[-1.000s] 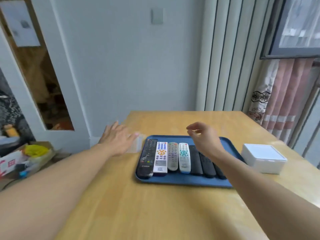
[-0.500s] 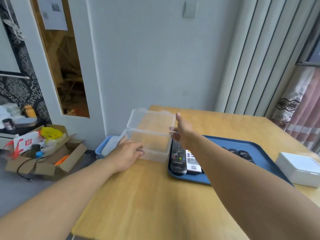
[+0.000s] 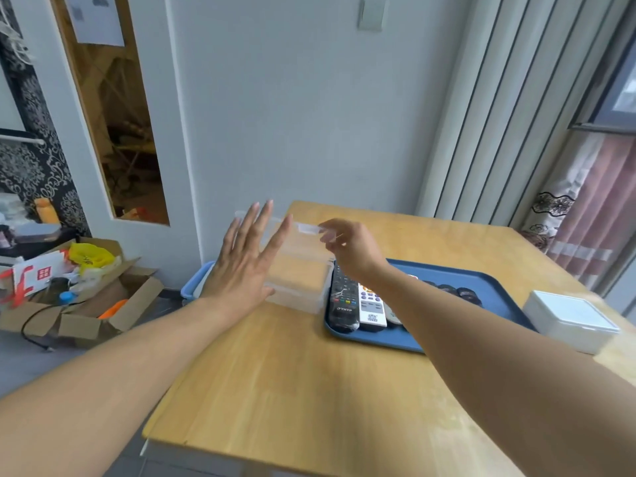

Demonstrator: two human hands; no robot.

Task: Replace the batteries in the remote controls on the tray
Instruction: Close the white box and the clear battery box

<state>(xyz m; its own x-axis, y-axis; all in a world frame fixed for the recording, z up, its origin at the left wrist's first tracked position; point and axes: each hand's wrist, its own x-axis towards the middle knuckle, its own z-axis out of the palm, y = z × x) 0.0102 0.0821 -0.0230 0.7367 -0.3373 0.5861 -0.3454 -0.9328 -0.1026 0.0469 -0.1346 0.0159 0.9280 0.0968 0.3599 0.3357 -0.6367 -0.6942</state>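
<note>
A blue tray (image 3: 488,282) lies on the wooden table (image 3: 309,390) with several remote controls in a row. A black remote (image 3: 341,301) and a white remote (image 3: 371,304) show at its left end; my right forearm hides most of the others. Left of the tray stands a clear plastic box (image 3: 299,280). Its clear lid (image 3: 308,228) is raised above it. My right hand (image 3: 347,247) pinches the lid's right edge with curled fingers. My left hand (image 3: 246,259) hovers in front of the box's left side, fingers straight and spread, holding nothing.
A white square box (image 3: 571,318) sits on the table right of the tray. Off the table's left edge are a blue bin (image 3: 194,282) and an open cardboard box (image 3: 86,304) full of clutter on the floor. The wall is close behind.
My left hand has come off the clear box and spread its fingers. My right hand has gone from pushing the lid up to pinching its edge. The view shifted slightly.
</note>
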